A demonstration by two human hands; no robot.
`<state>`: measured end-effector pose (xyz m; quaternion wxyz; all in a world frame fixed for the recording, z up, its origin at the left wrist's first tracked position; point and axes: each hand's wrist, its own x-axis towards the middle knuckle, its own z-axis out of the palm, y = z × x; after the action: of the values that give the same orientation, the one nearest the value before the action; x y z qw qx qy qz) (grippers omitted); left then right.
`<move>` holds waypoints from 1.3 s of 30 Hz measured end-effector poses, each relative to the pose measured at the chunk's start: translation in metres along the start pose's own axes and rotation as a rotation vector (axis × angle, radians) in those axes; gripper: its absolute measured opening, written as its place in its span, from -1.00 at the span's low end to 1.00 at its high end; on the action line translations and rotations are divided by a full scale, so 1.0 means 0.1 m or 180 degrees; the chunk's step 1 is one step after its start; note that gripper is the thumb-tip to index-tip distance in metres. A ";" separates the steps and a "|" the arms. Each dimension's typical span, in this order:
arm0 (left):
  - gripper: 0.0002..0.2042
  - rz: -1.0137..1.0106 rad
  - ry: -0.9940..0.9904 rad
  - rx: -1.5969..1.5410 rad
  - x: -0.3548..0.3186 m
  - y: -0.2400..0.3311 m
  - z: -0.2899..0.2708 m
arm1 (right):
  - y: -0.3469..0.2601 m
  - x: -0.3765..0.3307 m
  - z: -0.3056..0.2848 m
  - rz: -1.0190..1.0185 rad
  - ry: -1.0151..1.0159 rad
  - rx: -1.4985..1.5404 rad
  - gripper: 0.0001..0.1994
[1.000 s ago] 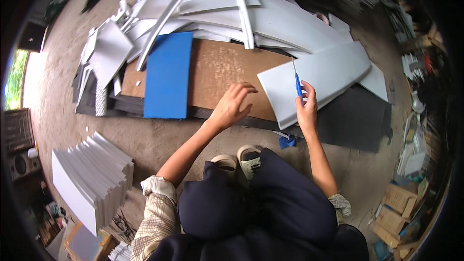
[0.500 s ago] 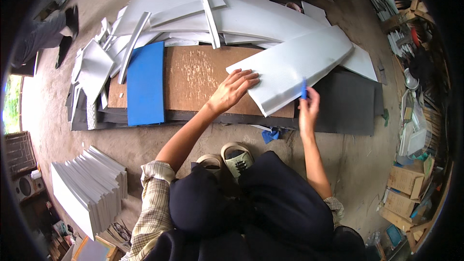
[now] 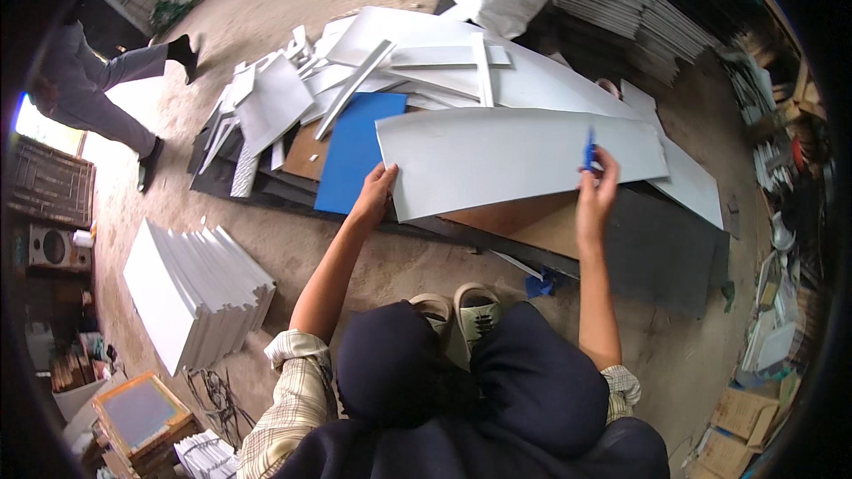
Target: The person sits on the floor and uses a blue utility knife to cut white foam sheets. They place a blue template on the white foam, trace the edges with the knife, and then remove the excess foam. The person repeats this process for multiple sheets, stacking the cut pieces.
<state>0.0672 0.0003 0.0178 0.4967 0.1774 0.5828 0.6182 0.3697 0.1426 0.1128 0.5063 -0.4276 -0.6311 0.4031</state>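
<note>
A long white foam sheet (image 3: 497, 160) lies aslant above the low work surface, its near edge raised off the brown board (image 3: 532, 220). My left hand (image 3: 376, 193) is closed on the sheet's left end, thumb and fingers pinching its edge. In my right hand (image 3: 598, 191) is a slim blue utility knife (image 3: 589, 155), held upright with its thin, blurred tip pointing away from me. That hand is over the right part of the sheet; whether it touches the sheet I cannot tell. A blue panel (image 3: 355, 155) lies left of the sheet.
White offcuts (image 3: 275, 106) pile up behind the board, and black sheets (image 3: 652, 244) lie at right. A stack of white sheets (image 3: 191, 297) stands on the floor at left. Cardboard boxes (image 3: 737, 421) sit at lower right. Another person's legs (image 3: 115, 89) show at far left.
The white sheet has been turned and shifted, now lying more level across. My left hand has moved from resting on top of it to gripping its left end. The view has shifted too.
</note>
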 end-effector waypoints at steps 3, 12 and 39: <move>-0.69 -0.0104 0.0160 0.0508 0.07 -0.04 -0.42 | 0.46 -0.12 0.67 0.0117 -0.0666 -0.0127 -0.63; -0.35 -0.0170 0.2356 0.3745 -0.27 -0.02 -0.96 | 1.10 -0.47 1.50 0.0244 -0.1404 -0.0646 -0.60; -0.71 0.0348 0.1196 0.0216 -0.36 0.47 -0.53 | 1.00 0.11 0.54 0.1485 -0.1028 0.0356 -0.56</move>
<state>0.0217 -0.0495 0.0595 0.3386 0.1070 0.6752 0.6465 0.3280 0.1799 0.0129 0.3157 -0.4629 -0.5650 0.6057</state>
